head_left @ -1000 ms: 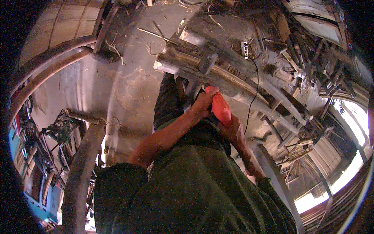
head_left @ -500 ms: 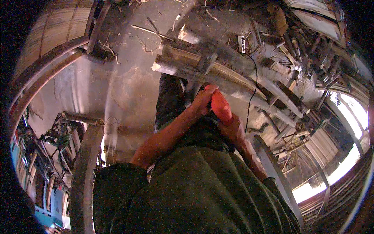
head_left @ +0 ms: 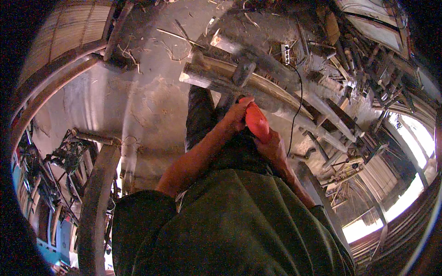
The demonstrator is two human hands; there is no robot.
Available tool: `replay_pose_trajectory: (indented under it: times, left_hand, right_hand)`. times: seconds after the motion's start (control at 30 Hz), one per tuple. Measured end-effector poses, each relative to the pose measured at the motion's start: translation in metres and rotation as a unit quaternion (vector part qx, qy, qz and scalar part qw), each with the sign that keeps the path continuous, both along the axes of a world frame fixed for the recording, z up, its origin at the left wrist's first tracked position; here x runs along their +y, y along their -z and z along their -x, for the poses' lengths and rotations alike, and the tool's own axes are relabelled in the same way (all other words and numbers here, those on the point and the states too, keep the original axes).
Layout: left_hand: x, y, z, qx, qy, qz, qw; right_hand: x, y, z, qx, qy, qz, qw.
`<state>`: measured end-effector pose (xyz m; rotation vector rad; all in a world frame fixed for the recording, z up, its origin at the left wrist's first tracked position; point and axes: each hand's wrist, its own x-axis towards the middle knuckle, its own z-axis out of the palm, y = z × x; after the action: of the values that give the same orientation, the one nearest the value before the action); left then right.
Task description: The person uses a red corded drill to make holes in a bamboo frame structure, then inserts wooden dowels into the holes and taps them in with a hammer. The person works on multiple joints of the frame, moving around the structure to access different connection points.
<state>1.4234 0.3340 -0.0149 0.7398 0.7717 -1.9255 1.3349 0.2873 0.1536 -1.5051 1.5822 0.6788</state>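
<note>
Clasping the red power tool (head_left: 256, 122), both hands' (head_left: 237, 115) (head_left: 272, 148) grip presses it against the curved wooden frame (head_left: 276, 99).

The power tool (head_left: 256, 122) sits between left hand (head_left: 235, 115) and right hand (head_left: 272, 148), just before the bamboo poles (head_left: 276, 99).

A dusty concrete floor (head_left: 138, 106) is spreading across the frame's centre and upper left, carrying scattered straw bits (head_left: 172, 43) at the top and long pale poles (head_left: 276, 99) lying slantwise toward the right.
</note>
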Motion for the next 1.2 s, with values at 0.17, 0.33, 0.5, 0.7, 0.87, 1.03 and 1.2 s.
replay_pose_trajectory:
  times: [0.17,0.33,0.5,0.7,0.87,1.03,1.2]
  left_hand:
    - [0.002,-0.007,-0.011,-0.054,0.021,0.008,0.998]
    - [0.006,-0.029,-0.036,0.061,0.097,0.057,0.992]
    - [0.007,-0.032,-0.033,0.011,0.095,0.078,0.992]
    - [0.01,-0.013,-0.014,-0.001,0.087,0.028,0.996]
    - [0.008,-0.02,-0.029,-0.043,0.149,0.06,0.986]
    - [-0.002,-0.046,-0.035,-0.061,0.134,0.011,0.989]
    - [0.016,-0.01,-0.02,-0.156,0.091,0.122,0.976]
  right_hand:
    - [-0.003,0.001,-0.003,-0.01,-0.057,0.025,0.998]
    - [-0.003,0.004,0.008,-0.034,-0.036,0.01,0.999]
    - [0.013,0.012,0.013,-0.033,0.021,0.018,0.999]
    - [0.012,0.002,0.002,-0.042,0.062,-0.01,0.997]
    - [0.014,-0.002,-0.008,-0.009,0.108,-0.007,0.994]
    - [0.007,-0.017,-0.017,0.008,0.108,-0.027,0.994]
    - [0.021,0.015,0.009,-0.016,0.066,0.007,0.998]
